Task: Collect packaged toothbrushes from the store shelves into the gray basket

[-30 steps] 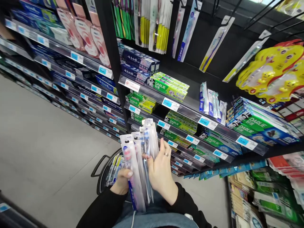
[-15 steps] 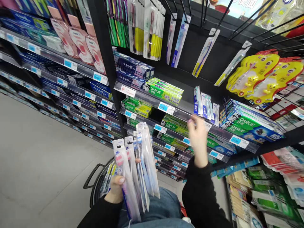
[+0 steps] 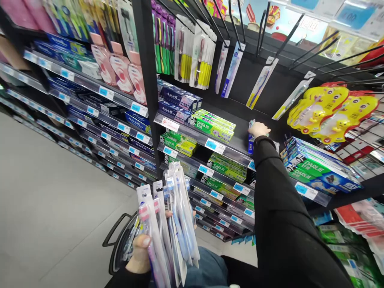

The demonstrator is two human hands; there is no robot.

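Note:
My left hand [image 3: 140, 253] is closed around several packaged toothbrushes [image 3: 180, 224], fanned upright in clear packs. Those at the left have pink heads, the others blue. At the shelf, my right hand [image 3: 258, 129] is over a small group of packaged toothbrushes [image 3: 251, 145] lying there, touching or just above them. Its fingertips are hidden behind the hand, so its grip cannot be made out. Beside that group are green and blue Darlie toothpaste boxes [image 3: 312, 166]. Further left on the same shelf lie yellow-green Darlie boxes [image 3: 211, 125].
Above the shelf, hooks hold single toothbrush packs [image 3: 262, 82] and yellow duck-shaped packs [image 3: 324, 112]. A black-rimmed basket [image 3: 112, 256] with more packs stands low at the left. Pink bottles [image 3: 115, 68] fill the neighbouring shelf, beyond a black upright [image 3: 147, 52].
My right hand has moved forward from the shelf's front edge onto the packaged toothbrushes. My left hand keeps its bundle, slightly lower and further left in view. The view has shifted a little.

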